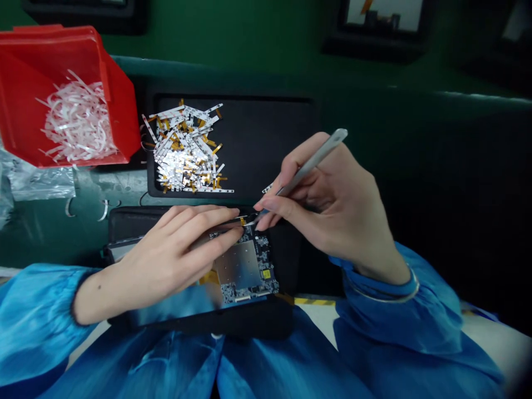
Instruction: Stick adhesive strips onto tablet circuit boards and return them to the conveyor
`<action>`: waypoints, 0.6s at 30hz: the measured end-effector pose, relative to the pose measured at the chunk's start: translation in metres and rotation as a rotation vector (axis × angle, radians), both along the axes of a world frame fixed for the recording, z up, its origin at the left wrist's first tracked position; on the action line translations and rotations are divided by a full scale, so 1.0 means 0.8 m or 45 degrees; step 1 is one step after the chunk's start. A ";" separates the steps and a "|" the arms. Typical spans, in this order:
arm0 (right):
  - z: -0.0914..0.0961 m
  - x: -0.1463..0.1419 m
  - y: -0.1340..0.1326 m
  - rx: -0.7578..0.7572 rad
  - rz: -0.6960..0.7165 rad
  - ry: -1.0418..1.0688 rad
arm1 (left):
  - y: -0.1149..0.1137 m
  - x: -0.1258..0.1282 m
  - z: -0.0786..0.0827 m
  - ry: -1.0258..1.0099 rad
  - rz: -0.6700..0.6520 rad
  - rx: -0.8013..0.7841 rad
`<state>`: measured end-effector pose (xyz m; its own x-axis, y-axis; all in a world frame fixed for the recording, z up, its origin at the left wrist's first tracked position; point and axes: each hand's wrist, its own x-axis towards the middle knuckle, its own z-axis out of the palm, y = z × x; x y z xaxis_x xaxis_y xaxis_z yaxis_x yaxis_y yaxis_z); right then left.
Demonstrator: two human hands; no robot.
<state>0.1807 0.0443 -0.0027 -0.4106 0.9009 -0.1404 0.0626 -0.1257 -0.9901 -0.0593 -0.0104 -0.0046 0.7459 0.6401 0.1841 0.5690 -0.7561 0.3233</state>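
In the head view, my right hand (328, 199) grips metal tweezers (311, 164) like a pen. Their tips point down-left at a small orange flex-cable end (243, 221) by the upper edge of a circuit board (268, 257). My left hand (187, 246) lies across the opened flat device (178, 305) that carries the board. Its fingers are stretched out, with the fingertips at that same upper edge, close to the tweezer tips. The hand covers the device's middle. A white strip end (267, 188) shows beside my right fingertips; the rest is hidden.
A black tray (270, 138) behind the device holds a pile of white strips with orange flex tails (187, 149). To its left stands a red bin (120, 111) of curled white scraps (78, 122). Clear plastic bags (41, 177) lie at left; dark fixtures (374, 39) sit at the back.
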 end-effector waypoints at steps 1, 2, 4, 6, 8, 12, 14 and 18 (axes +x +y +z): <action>-0.001 0.000 0.001 -0.006 0.017 0.017 | 0.000 0.000 0.000 0.001 -0.006 0.000; -0.002 0.000 0.002 -0.019 0.036 0.038 | 0.000 -0.001 -0.001 0.004 -0.011 0.001; -0.006 0.001 0.005 -0.051 0.049 0.068 | -0.001 -0.001 -0.001 0.019 -0.020 0.010; -0.008 0.001 0.006 -0.066 0.044 0.062 | -0.003 -0.001 -0.001 0.058 -0.028 0.067; -0.009 0.001 0.006 -0.055 0.045 0.041 | -0.006 0.000 0.000 0.114 -0.035 0.146; -0.008 0.001 0.002 -0.023 0.046 0.012 | -0.011 0.002 0.000 0.145 -0.052 0.172; -0.006 0.001 0.000 -0.018 0.021 -0.001 | -0.011 0.001 0.000 0.123 -0.045 0.144; 0.002 0.008 -0.003 0.037 -0.080 -0.025 | -0.010 0.001 -0.001 0.114 -0.057 0.129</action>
